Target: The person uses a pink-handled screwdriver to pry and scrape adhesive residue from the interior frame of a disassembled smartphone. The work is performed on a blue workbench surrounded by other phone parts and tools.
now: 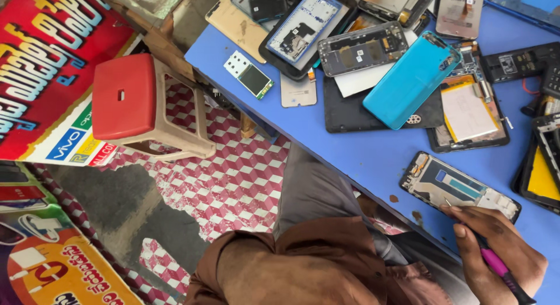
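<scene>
My right hand point(496, 252) is at the lower right, closed around a screwdriver with a pink handle point(497, 264). Its thin tip touches the near end of an opened phone frame point(458, 187), which lies flat on the blue table point(361, 147) with its inner parts showing. My left hand is out of view. My brown sleeve and grey trousers fill the bottom middle.
Several dismantled phones, screens and back covers are piled at the table's far side, among them a turquoise back cover point(411, 77) and a small display module point(249, 74). A red-topped plastic stool point(125, 95) stands on the checked floor at left, beside printed banners.
</scene>
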